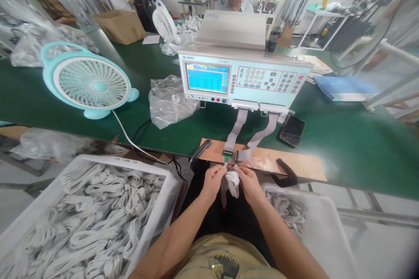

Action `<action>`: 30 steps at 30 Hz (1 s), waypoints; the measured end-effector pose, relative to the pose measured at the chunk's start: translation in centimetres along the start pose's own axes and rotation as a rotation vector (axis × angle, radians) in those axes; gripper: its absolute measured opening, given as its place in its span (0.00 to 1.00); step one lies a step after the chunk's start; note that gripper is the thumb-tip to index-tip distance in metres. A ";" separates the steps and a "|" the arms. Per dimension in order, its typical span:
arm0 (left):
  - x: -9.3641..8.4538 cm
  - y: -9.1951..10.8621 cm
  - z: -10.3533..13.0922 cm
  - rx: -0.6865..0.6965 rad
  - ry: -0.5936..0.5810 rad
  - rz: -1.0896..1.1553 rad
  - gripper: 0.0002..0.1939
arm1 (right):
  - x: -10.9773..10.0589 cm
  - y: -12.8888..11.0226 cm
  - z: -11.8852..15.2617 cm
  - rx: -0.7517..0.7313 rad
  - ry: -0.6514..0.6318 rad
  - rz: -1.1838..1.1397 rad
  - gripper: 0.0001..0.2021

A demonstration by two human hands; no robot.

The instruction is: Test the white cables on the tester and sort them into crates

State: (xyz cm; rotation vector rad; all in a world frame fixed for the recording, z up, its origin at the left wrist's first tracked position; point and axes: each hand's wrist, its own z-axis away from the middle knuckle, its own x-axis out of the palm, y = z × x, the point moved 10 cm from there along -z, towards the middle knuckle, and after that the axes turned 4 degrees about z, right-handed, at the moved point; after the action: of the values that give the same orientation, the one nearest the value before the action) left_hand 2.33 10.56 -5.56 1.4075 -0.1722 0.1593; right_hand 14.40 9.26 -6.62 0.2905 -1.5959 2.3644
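Note:
A small coiled white cable hangs between my two hands, in front of the wooden board. My left hand pinches one end of it, right by a small green circuit board. The other end is pinched in my right hand, close to a dark connector. Two grey ribbon cables run from these connectors up to the tester, whose blue screen is lit. My fingertips partly hide both cable ends.
At the left, a white crate holds many coiled cables; a second bin stands at the right. On the green table are a fan, plastic bags, a phone and a blue folder. Black clamps grip the board. People are behind.

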 end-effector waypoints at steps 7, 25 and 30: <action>-0.1 -1.0 0.2 0.002 0.014 0.005 0.17 | -0.1 -0.3 -0.1 -0.018 0.004 0.019 0.15; -18.3 14.5 5.5 0.395 0.554 -0.703 0.11 | -0.9 -0.6 0.2 0.011 0.070 0.116 0.15; -31.6 10.3 3.8 0.382 0.811 -0.990 0.06 | -0.4 0.1 -0.3 -0.011 0.083 0.032 0.17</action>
State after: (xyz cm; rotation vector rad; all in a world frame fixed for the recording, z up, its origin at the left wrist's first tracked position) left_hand -30.87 8.15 -1.81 1.5428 1.2622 -0.0782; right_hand 14.80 9.45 -6.92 0.1640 -1.5862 2.3583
